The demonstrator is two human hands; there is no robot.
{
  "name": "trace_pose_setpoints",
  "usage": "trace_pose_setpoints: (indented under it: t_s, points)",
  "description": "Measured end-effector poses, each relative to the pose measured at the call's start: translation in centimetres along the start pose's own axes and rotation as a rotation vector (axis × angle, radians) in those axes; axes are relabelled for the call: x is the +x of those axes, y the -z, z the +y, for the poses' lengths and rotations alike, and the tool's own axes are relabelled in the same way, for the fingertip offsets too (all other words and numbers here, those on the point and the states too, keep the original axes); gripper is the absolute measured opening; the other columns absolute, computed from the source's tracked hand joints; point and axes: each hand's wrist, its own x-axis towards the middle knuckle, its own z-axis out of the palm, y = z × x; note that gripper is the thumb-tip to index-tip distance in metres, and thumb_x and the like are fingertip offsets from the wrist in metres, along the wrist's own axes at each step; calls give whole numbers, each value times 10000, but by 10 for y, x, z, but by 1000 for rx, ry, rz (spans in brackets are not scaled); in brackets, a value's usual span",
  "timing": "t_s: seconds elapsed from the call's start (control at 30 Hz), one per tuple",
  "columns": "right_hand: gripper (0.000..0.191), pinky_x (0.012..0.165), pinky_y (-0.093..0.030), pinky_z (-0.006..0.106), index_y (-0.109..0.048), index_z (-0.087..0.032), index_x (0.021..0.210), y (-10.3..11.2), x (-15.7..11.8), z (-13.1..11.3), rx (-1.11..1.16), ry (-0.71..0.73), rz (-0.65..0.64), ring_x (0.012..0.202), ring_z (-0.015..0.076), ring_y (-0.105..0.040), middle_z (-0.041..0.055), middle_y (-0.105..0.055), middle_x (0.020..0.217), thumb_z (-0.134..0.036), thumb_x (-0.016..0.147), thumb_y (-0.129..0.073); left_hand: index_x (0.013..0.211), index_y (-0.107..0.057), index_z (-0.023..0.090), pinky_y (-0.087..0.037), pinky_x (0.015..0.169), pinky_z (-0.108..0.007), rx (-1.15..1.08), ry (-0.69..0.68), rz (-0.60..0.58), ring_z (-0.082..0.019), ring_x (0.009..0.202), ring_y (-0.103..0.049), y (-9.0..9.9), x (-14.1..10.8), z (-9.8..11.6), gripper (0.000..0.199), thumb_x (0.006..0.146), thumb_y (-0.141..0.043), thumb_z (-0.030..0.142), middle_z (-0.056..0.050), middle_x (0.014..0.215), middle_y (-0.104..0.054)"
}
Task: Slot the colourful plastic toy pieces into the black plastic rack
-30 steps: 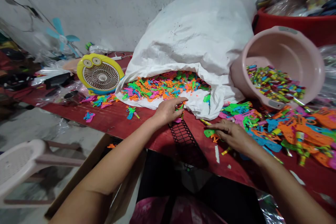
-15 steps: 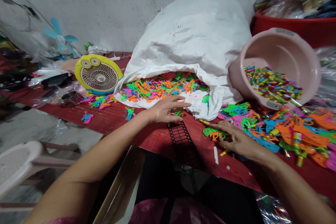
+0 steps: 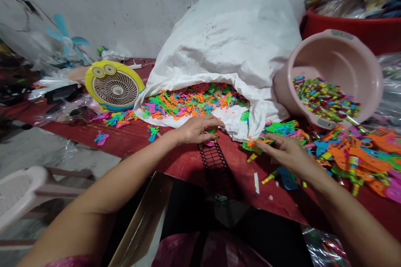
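Note:
My left hand (image 3: 199, 129) is at the table edge with its fingers curled round small plastic toy pieces, green, orange and pink, partly hidden under the fingers. Just below it lies a black lattice strip (image 3: 215, 160). My right hand (image 3: 286, 154) has thumb and forefinger closed on an orange and green plastic toy piece (image 3: 253, 143). A yellow wrapped tube (image 3: 251, 157) shows just under that piece. Behind both hands a large white sack (image 3: 232, 33) lies with its mouth towards me, spilling many coloured plastic pieces (image 3: 191, 102).
At right, a tilted pink basin (image 3: 335, 58) holds small wrapped tubes, beside a heap of coloured plastic pieces (image 3: 354, 154). A yellow fan (image 3: 116, 87) stands on the red table (image 3: 183, 160) at left. A cardboard box edge (image 3: 140, 221) and a pale stool (image 3: 21, 192) are nearer me.
My right hand has moved a little away from me, and the orange and green piece has moved with it. A pink piece now shows beneath my left hand, which stays nearly in place.

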Motion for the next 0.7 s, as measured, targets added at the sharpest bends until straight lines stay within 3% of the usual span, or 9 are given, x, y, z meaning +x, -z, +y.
trace_pose_setpoints:
  t_s: [0.17,0.3,0.4,0.57,0.63,0.7]
  points:
    - [275,611,-402,279,-593,-207,677,-30,5,-5,-128,152,-17,653,165,-526,20,-581,684,-430,837,-578,1307,-564,282,-479,985,-353,-29,-12,30,-211,1153,-602,-3,-1,-2,381,927,-571,316,-68,1255,-639]
    - [260,606,-436,290,-665,-204,840,-47,-6,6,-18,61,-79,678,184,-574,36,-640,733,-439,858,-556,1317,-551,277,-476,998,-359,-19,-3,27,-216,1181,-596,-5,-1,-5,401,919,-574,322,-66,1290,-633]
    - [276,602,-453,298,-690,-210,957,-47,-13,10,-27,41,-118,675,189,-589,40,-669,768,-426,871,-540,1321,-549,273,-470,1015,-358,-18,4,15,-219,1209,-586,-6,-1,-7,417,907,-590,312,-65,1322,-621]
    - [203,586,-434,292,-659,-215,758,-36,-9,7,-182,119,-142,630,181,-567,33,-638,700,-376,835,-562,1330,-551,248,-463,1030,-363,-36,4,11,-233,1240,-577,-5,0,-9,474,872,-656,308,-85,1356,-605]
    - [203,596,-445,296,-658,-213,763,-33,-3,3,-95,86,-82,649,187,-579,36,-654,720,-397,821,-596,1332,-554,256,-459,1039,-364,-55,5,5,-235,1259,-568,-4,0,-10,494,855,-676,297,-81,1370,-599]
    - [239,646,-485,310,-688,-207,864,-37,4,-1,133,4,-35,717,204,-627,46,-701,806,-434,796,-654,1334,-558,262,-455,1045,-359,-69,12,3,-232,1270,-563,-4,0,-9,494,852,-664,266,-75,1380,-596]
